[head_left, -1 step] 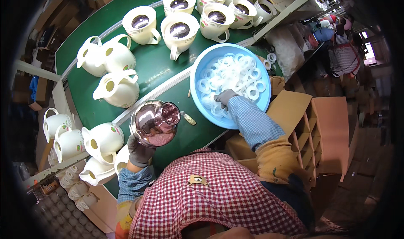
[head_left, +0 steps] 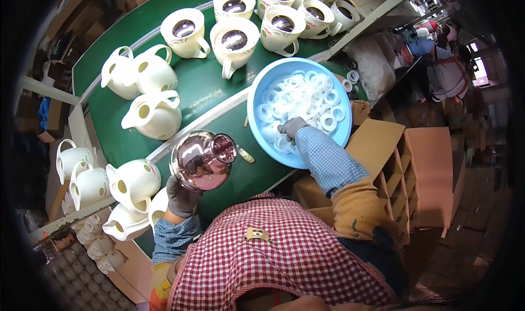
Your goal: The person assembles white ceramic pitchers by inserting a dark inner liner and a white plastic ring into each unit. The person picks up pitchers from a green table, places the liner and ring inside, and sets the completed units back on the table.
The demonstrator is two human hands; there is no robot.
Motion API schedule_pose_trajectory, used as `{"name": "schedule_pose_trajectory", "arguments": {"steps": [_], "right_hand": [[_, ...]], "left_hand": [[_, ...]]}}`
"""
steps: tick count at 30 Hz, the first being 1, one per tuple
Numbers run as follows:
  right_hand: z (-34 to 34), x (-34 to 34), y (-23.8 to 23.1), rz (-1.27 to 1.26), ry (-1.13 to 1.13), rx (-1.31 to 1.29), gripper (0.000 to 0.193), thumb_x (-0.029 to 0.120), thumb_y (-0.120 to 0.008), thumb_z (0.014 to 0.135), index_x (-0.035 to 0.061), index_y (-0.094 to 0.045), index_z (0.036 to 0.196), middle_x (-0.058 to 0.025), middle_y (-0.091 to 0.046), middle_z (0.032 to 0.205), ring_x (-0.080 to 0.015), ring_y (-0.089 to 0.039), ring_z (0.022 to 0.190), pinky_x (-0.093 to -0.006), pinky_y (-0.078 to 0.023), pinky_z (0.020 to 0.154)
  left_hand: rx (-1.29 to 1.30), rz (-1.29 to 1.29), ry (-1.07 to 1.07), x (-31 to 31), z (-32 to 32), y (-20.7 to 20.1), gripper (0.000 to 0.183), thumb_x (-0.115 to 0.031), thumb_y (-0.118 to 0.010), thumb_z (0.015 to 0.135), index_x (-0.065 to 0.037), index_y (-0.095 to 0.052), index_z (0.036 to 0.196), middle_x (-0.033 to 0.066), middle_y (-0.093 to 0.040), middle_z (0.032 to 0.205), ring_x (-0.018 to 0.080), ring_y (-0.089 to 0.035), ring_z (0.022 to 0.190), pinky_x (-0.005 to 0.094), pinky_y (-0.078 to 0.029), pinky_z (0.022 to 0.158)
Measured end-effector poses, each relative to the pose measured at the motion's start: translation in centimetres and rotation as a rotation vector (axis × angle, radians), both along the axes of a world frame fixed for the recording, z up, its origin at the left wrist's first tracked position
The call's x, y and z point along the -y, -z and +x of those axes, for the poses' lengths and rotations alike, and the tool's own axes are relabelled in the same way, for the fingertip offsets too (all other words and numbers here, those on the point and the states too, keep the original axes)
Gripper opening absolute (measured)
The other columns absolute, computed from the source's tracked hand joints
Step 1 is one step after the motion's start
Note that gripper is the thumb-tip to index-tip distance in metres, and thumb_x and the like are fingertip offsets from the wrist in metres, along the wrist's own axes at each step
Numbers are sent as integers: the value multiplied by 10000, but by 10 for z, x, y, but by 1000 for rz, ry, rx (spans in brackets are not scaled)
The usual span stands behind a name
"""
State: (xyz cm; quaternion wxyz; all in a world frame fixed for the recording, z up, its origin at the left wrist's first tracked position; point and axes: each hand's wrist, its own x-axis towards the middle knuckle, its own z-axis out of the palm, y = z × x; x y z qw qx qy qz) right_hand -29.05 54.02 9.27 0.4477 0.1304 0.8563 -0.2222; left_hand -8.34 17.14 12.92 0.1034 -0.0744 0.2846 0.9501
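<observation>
My left hand point(head_left: 184, 197), in a dark grey glove, is closed round the lower side of a shiny, purplish mirrored glass flask liner point(head_left: 198, 163). Its open neck tilts toward the upper right, above the green table. My right hand point(head_left: 295, 128), also gloved, reaches into a light blue plastic basin point(head_left: 252, 111). Heaped in that basin are translucent white rings point(head_left: 306, 95). The right fingers are bent down among them, and what they pinch is hidden. Beside the flask liner, a small pale object point(head_left: 246, 155) lies on the table.
White jugs point(head_left: 235, 40) with mirrored liners inside stand at the back. More white jugs point(head_left: 156, 117) lie tipped at the left. A metal rail point(head_left: 219, 111) crosses the green table point(head_left: 199, 84). An open cardboard box point(head_left: 377, 144) with dividers stands at my right. People are in the far right background.
</observation>
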Motion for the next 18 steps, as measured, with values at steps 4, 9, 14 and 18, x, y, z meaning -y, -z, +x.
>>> {"name": "schedule_pose_trajectory", "arguments": {"steps": [4, 9, 14, 18], "right_hand": [[0, -10, -22, -139, 255, -95, 275, 214, -775, 882, -13, -749, 1036, -116, -694, 754, -154, -554, 471, -342, -485, 422], [-2, -19, -78, -48, 22, -210, 261, 206, -739, 896, 24, -755, 1083, -77, -716, 818, -127, -588, 560, -320, -530, 526], [6, -1, -59, 280, -497, -376, 433, 425, -621, 963, 77, -716, 1202, -96, -728, 1167, -247, -693, 1064, -416, -521, 957], [14, 28, -46, 379, -437, -321, 529, 515, -499, 995, 167, -628, 1372, -91, -563, 1472, -240, -537, 1351, -413, -417, 1111]], "left_hand": [[-36, 20, 19, -2, 1, -9, 893, -622, -685, 854, -131, -408, 1548, 88, -466, 1557, 307, -434, 1431, 507, -332, 1205], [-86, -32, -21, -5, 1, -14, 865, -632, -635, 883, -133, -401, 1551, 88, -462, 1560, 304, -435, 1433, 504, -337, 1203], [-28, 25, -30, -4, 9, -9, 848, -606, -652, 885, -125, -411, 1541, 95, -478, 1549, 300, -448, 1425, 501, -344, 1201], [-40, 43, -11, -4, 14, -12, 847, -585, -677, 878, -113, -420, 1533, 104, -490, 1539, 299, -459, 1417, 497, -349, 1199]]}}
